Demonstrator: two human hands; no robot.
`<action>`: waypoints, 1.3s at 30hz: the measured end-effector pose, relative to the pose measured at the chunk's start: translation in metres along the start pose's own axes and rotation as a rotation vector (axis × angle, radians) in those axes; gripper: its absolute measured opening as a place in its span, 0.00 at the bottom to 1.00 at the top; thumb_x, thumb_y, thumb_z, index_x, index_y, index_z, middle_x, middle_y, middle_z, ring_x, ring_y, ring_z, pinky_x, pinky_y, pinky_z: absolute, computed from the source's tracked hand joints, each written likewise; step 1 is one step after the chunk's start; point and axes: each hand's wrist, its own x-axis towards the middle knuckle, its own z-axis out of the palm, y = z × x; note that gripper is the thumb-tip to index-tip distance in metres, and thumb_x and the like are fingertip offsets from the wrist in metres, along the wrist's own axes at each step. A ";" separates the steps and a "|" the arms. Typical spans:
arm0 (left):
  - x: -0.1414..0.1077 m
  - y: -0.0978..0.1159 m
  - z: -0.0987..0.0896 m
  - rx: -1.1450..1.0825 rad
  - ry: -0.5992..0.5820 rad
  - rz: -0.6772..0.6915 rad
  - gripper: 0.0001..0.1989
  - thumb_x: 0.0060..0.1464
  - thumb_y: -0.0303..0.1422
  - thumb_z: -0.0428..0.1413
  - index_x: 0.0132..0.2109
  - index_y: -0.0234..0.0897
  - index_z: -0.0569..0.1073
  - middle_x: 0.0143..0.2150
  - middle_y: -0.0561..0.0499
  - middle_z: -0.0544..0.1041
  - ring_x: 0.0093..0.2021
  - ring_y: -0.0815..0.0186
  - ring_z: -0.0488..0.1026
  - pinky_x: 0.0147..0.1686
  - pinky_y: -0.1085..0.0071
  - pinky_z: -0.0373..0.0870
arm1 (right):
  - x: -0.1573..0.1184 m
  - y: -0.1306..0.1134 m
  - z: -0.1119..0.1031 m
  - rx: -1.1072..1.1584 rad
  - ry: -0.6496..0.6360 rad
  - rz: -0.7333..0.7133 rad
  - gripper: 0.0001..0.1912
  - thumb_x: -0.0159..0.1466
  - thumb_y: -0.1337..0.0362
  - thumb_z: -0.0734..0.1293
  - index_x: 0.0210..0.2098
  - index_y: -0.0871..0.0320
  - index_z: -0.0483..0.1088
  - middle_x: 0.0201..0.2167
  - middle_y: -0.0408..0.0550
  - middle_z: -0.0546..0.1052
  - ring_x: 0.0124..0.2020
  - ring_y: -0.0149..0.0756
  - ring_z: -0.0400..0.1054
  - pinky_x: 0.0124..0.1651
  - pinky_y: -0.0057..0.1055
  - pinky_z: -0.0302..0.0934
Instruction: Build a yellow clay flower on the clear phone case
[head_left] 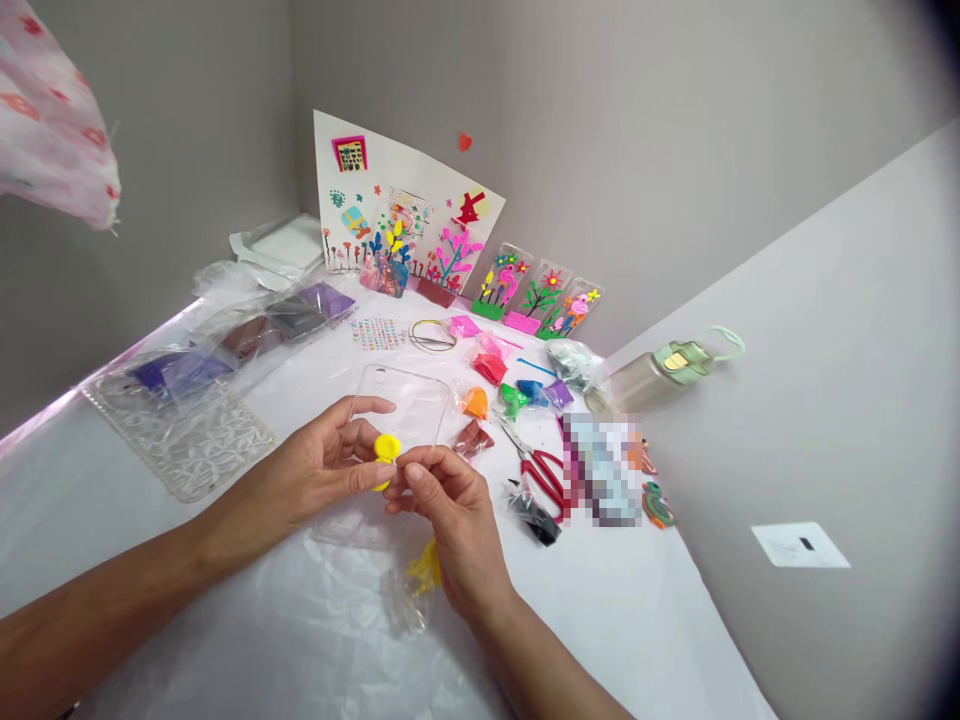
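My left hand (pixel 330 462) holds a small lump of yellow modelling clay (pixel 387 447) between thumb and fingers. It looks like two rounded parts, one above the other. From the other side, my right hand (pixel 450 500) pinches at the clay's edge, its thumb and forefinger closed together; the fingers hide what lies in the pinch. Behind and below both hands is a clear phone case (pixel 409 385), flat on the white-covered table (pixel 247 620). Partly behind my right wrist rests an opened plastic bag of yellow clay (pixel 420 575).
Red-handled scissors (pixel 544 480) and a black clay packet (pixel 536 518) lie to the right. Several coloured packets, including an orange one (pixel 475 403), sit beyond the case. Decorated clear cases lean at the back. A bottle (pixel 652 375) stands right; a textured clear sheet (pixel 184 430) lies left.
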 end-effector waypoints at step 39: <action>0.006 -0.005 -0.008 -0.081 -0.060 -0.076 0.31 0.54 0.40 0.66 0.61 0.48 0.64 0.41 0.55 0.76 0.42 0.62 0.77 0.44 0.65 0.71 | 0.003 -0.004 -0.001 0.060 0.058 0.076 0.11 0.59 0.56 0.76 0.36 0.56 0.78 0.30 0.42 0.79 0.32 0.31 0.73 0.37 0.26 0.70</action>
